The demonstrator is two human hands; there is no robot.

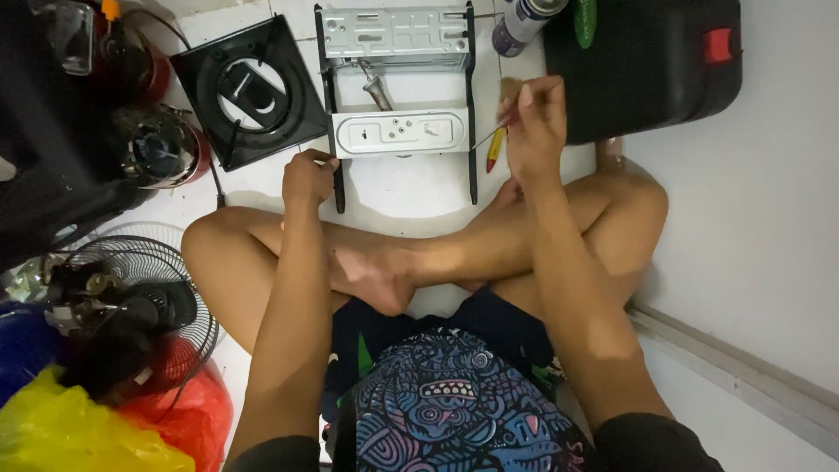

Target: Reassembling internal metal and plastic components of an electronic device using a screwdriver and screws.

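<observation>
The metal chassis point(398, 83), a grey sheet-metal frame w/ black side rails, is lying on the white tiled floor point(393, 188) right in front of the crossed legs.

Risk as I'm judging it: the frame is only being steadied at one rail end, so any push from the tool side could be sliding or tipping it. Sheet edges look sharp, and bare shins are sitting just beside them. A spray can point(523, 22) is lying near the top right corner, close enough to get knocked and roll.

The left hand point(308, 177) is curling closed around the near end of the left rail, gripping it. The right hand point(533, 118) is pinching shut on a thin red-handled tool point(498, 140), prob. a small screwdriver, held just off the frame's right rail; can't tell if the tip is touching metal.

Further out: a black square fan housing point(249, 87) is lying left of the frame, a black case point(647, 61) to the right, and a wire fan guard point(140, 297) by the left knee.
</observation>
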